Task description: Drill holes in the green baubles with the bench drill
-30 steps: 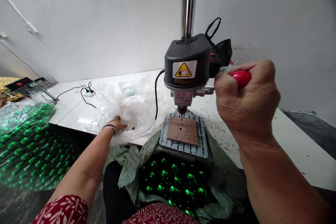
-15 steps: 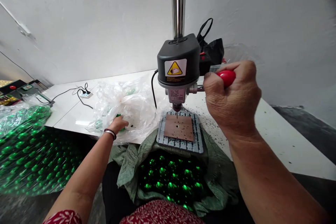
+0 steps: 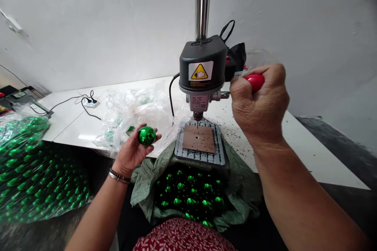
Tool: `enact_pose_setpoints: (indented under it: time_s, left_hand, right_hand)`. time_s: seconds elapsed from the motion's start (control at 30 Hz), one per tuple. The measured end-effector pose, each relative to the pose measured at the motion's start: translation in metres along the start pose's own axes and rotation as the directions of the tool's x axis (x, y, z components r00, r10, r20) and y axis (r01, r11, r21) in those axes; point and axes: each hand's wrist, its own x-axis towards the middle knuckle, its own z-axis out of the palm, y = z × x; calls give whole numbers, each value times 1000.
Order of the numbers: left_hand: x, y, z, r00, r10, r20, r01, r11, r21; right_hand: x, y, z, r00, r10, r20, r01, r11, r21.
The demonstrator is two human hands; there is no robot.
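Just left of the frame's centre, the left hand [image 3: 132, 153] has fingers curled under a ball [image 3: 146, 135]; right of centre, the right hand [image 3: 262, 108] clenches a knob [image 3: 255, 82].

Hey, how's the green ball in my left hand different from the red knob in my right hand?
Color: the green ball is green with dark reflections; the red knob is plain red.
Hold: the green ball sits in the left hand, largely uncovered; the red knob is wrapped by the right hand, partly hidden.
Place: the green ball is left of the drill press; the red knob is right of it.
Both look smooth and rounded.
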Motion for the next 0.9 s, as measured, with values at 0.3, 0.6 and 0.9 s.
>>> enact_pose_setpoints:
  time_s: [0.3,0.6,0.9]
  left_hand:
    - [-8,-47,63,961,-201,188,202,979,14]
    - [49,-70,74,991,42,128,-108,813,573]
    - [94,-82,79,991,79,108,-131,743,656]
  right_hand:
    - [-2,1,1,1000,-30,8,30,999,-43]
    - [-2,6,-1,996,-80,46,85,988,-130]
    - [-2,3,-2,996,-76,39,82,980,-181]
